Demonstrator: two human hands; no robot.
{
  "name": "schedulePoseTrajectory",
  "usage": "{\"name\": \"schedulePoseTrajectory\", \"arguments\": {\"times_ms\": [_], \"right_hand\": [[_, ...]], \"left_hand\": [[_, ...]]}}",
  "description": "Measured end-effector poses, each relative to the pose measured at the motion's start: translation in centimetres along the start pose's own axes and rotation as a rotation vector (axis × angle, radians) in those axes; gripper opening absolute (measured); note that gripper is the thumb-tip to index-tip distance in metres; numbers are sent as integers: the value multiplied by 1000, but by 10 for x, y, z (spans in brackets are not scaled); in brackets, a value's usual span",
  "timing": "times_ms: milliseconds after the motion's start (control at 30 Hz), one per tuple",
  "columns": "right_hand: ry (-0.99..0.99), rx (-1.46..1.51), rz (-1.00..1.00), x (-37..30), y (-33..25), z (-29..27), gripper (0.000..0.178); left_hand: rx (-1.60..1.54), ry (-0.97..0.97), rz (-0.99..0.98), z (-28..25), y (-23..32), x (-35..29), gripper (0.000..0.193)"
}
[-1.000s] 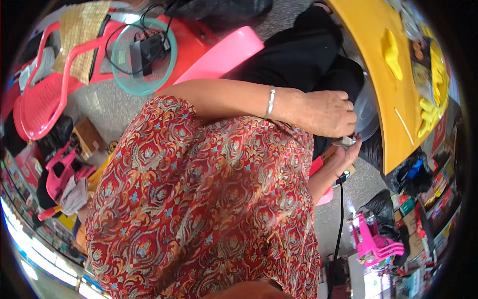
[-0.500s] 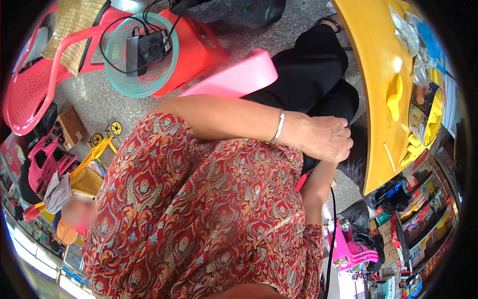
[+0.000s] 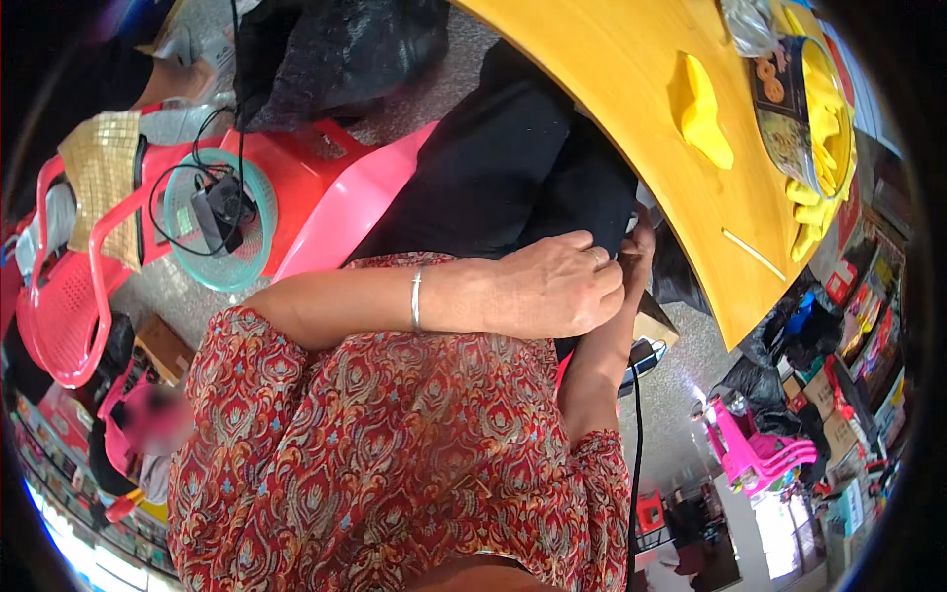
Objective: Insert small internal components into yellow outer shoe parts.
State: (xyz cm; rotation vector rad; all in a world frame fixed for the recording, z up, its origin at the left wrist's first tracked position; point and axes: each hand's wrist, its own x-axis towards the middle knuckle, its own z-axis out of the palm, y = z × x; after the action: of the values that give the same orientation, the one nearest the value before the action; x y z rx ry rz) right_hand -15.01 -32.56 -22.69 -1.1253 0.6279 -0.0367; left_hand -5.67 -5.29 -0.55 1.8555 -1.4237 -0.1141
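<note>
So here we are over the lap, 2 bare hands close together just off the yellow worktop (image 3: 641, 109). The left hand (image 3: 564, 284) lies knuckles up, fingers curled under; whether its grip has anything inside, I cannot tell, because the fingertips are hidden. Just past it, the right hand (image 3: 641, 247) shows only in part, fingers bent near the worktop's edge, and there at them is a small pale piece (image 3: 632, 224), a mere sliver in view beside the black trousers (image 3: 523, 168). Is the right grip closed on it? Cannot tell; too little shows.

Handling, then: set against those fingers, the piece looks light, a fingertip job. Stiff or soft, the sliver doesn't say; if it's smooth it could slip, so thumb and 1 finger on opposite edges seems the sound hold, with mild pressure in case it's fragile. Over on the worktop, a curved yellow piece (image 3: 704, 116) and a thin pale stick (image 3: 753, 254) lie well apart from both hands.
</note>
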Motion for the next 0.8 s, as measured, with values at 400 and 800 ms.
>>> {"name": "schedulePoseTrajectory", "arguments": {"times_ms": [400,800], "right_hand": [[160,177,-164,74,-54,70,44],[395,352,-259,33,-64,94,41]], "left_hand": [[-6,-53,-5,-20,6,7,28],[-35,-109,-86,-25,10,12,29]]}}
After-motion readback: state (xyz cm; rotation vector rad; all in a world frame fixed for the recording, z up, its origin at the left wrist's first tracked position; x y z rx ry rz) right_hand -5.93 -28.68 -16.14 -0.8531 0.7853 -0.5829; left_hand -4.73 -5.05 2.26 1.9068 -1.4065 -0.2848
